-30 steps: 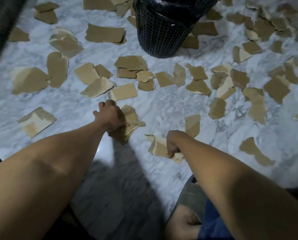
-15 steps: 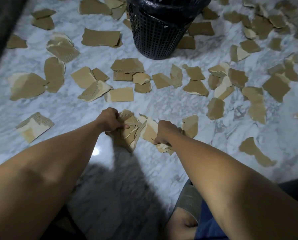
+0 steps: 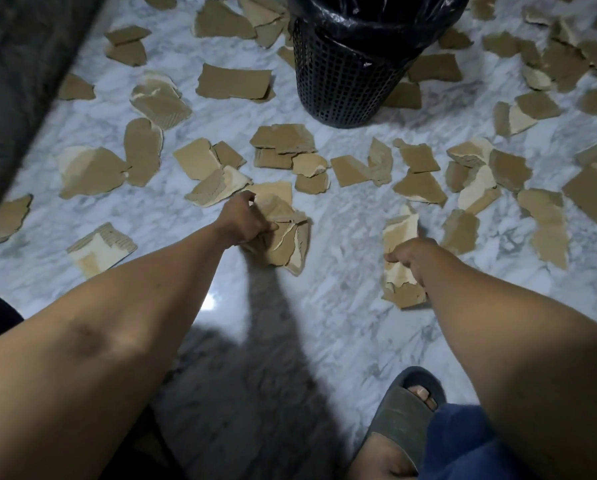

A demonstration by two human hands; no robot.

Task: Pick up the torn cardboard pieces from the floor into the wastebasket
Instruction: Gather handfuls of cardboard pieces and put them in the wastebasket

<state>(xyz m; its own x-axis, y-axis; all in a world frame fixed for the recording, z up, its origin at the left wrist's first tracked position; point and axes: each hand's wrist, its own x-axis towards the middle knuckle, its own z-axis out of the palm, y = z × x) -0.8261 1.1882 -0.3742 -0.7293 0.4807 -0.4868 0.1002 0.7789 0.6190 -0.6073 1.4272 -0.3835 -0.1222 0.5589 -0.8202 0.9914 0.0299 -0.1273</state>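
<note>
Two bundles of torn cardboard were held low over the marble floor [image 3: 342,317], one in each hand. The left hand [image 3: 243,221] was closed round a fanned stack of pieces [image 3: 288,239], with the thumb laid across the top sheet. The right hand [image 3: 413,252] was curled over a paler stack [image 3: 399,230], gripped near its middle so that both ends stuck out. Several scraps appeared to be bunched in each grip so that one trip to the wastebasket [image 3: 342,81] would serve for many; that was a judgement only. The black mesh basket, lined with a black bag [image 3: 376,19], was stood ahead in the midst of the scatter, seemingly within reach of both arms. Loose pieces [image 3: 234,83] were strewn round its foot and across the floor on either side. Most of the task was judged to be undone.

The basket's rim and inside were cut off by the top edge, so its contents could not be told. The right hand's fingertips were hidden beneath the hand and its cardboard. Whether either stack was lifted clear or rested on the floor could not be made out. A dark shape [image 3: 20,64] at far left was too blurred to be identified. A sandalled foot [image 3: 401,417] and blue cloth [image 3: 463,441] were seen at the bottom edge.
</note>
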